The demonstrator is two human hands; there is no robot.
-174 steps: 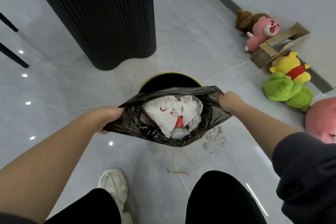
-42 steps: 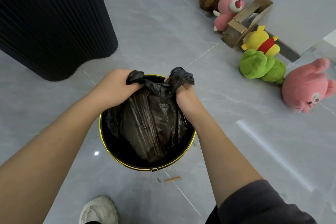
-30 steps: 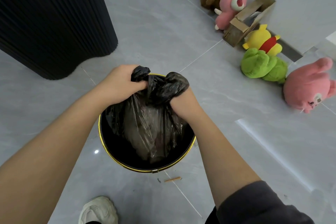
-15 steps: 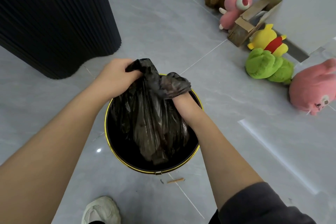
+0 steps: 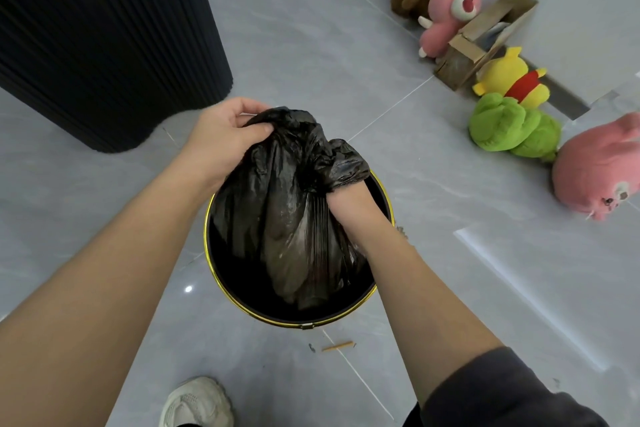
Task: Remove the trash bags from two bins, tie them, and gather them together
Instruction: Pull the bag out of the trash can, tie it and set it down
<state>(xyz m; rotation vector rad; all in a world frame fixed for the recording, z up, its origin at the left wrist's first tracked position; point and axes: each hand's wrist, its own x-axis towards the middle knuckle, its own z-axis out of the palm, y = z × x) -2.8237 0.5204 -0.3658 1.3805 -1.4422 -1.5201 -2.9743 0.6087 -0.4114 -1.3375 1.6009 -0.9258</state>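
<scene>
A black trash bag [image 5: 287, 218] sits partly inside a round black bin with a gold rim [image 5: 242, 308] on the grey tiled floor. Its mouth is gathered into two bunched ends. My left hand [image 5: 221, 135] grips the upper left bunch above the bin. My right hand [image 5: 349, 201] is lower, at the bin's right rim, gripping the other twisted bunch, which sticks up over my knuckles. The bag's contents are hidden.
A tall black ribbed column [image 5: 104, 45] stands at the upper left. Plush toys [image 5: 512, 125] and a cardboard box [image 5: 485, 38] line the wall at right. A small stick [image 5: 337, 346] lies on the floor below the bin. My white shoe [image 5: 197, 402] is near the bottom edge.
The open bag has been closed and its two ends bunched. In the last second my left hand rose with its end while my right hand dropped toward the bin's rim.
</scene>
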